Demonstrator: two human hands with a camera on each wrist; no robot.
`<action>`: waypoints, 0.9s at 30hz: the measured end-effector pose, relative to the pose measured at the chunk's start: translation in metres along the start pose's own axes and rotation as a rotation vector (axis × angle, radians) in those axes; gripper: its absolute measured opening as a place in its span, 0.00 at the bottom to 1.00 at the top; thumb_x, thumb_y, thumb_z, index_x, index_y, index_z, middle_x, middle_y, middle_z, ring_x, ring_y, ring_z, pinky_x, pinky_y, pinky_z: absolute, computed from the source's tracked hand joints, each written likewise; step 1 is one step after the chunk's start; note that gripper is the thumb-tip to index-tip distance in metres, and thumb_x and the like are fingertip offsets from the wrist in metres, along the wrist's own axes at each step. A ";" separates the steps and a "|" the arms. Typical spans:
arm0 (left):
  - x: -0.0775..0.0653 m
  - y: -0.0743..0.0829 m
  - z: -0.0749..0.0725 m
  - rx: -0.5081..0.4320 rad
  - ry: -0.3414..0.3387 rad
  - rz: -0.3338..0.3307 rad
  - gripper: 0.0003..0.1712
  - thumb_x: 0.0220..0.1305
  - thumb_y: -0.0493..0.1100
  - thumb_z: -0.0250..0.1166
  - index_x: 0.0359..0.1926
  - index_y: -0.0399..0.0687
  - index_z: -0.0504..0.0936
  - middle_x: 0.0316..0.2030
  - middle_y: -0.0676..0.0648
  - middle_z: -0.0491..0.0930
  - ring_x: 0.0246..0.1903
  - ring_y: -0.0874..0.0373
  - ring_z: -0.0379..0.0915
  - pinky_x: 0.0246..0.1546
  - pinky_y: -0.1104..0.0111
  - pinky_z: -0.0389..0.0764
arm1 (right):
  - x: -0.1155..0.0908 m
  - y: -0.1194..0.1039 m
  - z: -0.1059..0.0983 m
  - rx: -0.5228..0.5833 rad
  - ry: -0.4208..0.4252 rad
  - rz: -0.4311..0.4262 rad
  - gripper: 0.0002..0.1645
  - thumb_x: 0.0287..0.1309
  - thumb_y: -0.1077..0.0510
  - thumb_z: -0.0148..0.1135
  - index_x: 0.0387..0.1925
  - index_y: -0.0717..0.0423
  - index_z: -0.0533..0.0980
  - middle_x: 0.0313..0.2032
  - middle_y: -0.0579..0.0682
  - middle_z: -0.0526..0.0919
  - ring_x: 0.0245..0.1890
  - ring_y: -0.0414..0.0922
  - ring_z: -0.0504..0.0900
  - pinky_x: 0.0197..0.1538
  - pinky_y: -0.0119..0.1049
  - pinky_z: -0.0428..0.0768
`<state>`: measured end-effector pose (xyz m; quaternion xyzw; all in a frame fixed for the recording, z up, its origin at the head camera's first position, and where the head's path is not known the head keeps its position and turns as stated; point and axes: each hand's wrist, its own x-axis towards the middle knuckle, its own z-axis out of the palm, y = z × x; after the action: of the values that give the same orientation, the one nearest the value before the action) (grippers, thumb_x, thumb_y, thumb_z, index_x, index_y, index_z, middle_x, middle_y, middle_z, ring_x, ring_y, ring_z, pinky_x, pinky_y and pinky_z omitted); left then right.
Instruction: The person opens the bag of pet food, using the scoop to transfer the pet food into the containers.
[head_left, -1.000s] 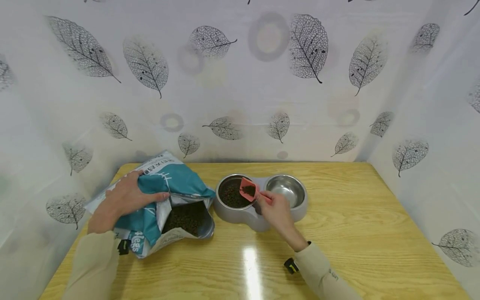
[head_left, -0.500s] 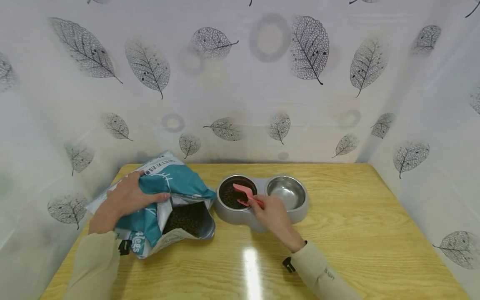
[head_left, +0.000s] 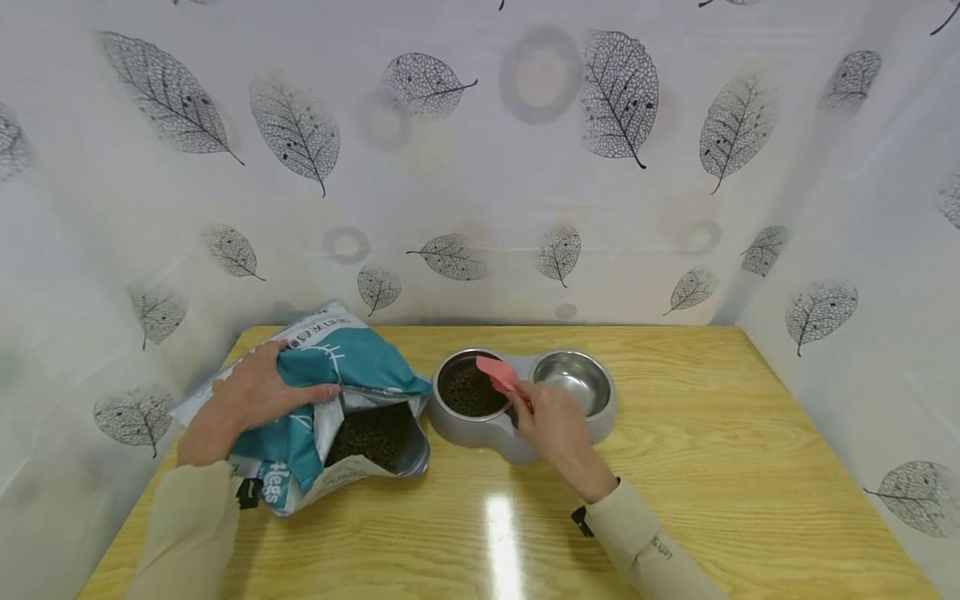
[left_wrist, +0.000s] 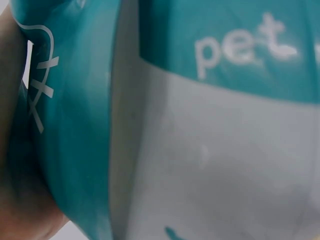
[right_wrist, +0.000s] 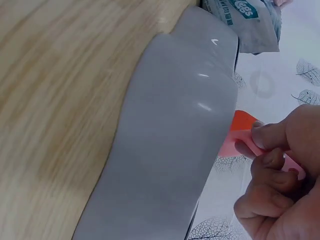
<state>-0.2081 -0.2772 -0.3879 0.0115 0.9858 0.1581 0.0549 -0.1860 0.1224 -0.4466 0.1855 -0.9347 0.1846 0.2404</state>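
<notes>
My left hand (head_left: 258, 396) grips the folded top of a teal and white pet food bag (head_left: 367, 354); its thumb lies along the fold beside the bag's mouth. Brown kibble (head_left: 371, 437) shows inside the bag, which lies on its side with the mouth facing right. My right hand (head_left: 553, 417) pinches the handle of a pink scoop (head_left: 497, 372), thumb and fingers curled round it in the right wrist view. The scoop is tilted over the left bowl (head_left: 437, 392) of a grey double feeder, and kibble (head_left: 468, 392) lies in that bowl. Bare metal shows inside the right bowl (head_left: 573, 379).
The wooden table (head_left: 697, 417) carries the bag and the grey feeder (right_wrist: 165, 115). A pale curtain (head_left: 480, 183) printed with leaves stands behind the table and along both sides. The bag's lower lip (head_left: 352, 471) reaches close to the feeder's left end.
The scoop, upright with kibble in it a second ago, has turned over above the left bowl, dipped, and risen slightly. The right hand turned with it. The left hand and bag stayed put.
</notes>
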 end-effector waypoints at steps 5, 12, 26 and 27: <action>0.000 -0.001 0.000 -0.001 -0.003 0.005 0.74 0.41 0.84 0.56 0.72 0.34 0.46 0.67 0.26 0.55 0.63 0.27 0.54 0.50 0.29 0.60 | -0.004 -0.001 0.001 -0.029 0.056 -0.049 0.07 0.57 0.56 0.65 0.33 0.54 0.84 0.12 0.45 0.69 0.13 0.34 0.58 0.16 0.26 0.55; -0.001 -0.001 0.000 0.005 -0.010 0.000 0.74 0.41 0.85 0.55 0.72 0.34 0.46 0.67 0.26 0.54 0.63 0.27 0.53 0.51 0.30 0.60 | -0.007 -0.011 -0.003 0.307 0.045 0.000 0.08 0.61 0.56 0.62 0.28 0.52 0.81 0.12 0.37 0.63 0.14 0.29 0.56 0.17 0.22 0.54; 0.001 -0.001 0.000 -0.004 -0.007 -0.006 0.74 0.40 0.85 0.55 0.72 0.34 0.46 0.67 0.26 0.55 0.63 0.27 0.53 0.50 0.28 0.59 | -0.023 -0.050 0.009 0.489 -0.041 -0.335 0.06 0.61 0.55 0.61 0.29 0.50 0.78 0.16 0.37 0.68 0.17 0.27 0.59 0.23 0.16 0.57; 0.001 -0.001 0.000 -0.002 -0.009 -0.006 0.74 0.40 0.85 0.55 0.72 0.34 0.46 0.67 0.26 0.55 0.63 0.27 0.53 0.50 0.28 0.59 | -0.024 -0.053 0.011 0.441 -0.014 -0.385 0.05 0.61 0.56 0.61 0.29 0.50 0.78 0.17 0.37 0.69 0.18 0.27 0.61 0.23 0.16 0.59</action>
<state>-0.2091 -0.2784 -0.3885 0.0093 0.9855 0.1587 0.0599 -0.1479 0.0779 -0.4545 0.4083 -0.8214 0.3330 0.2186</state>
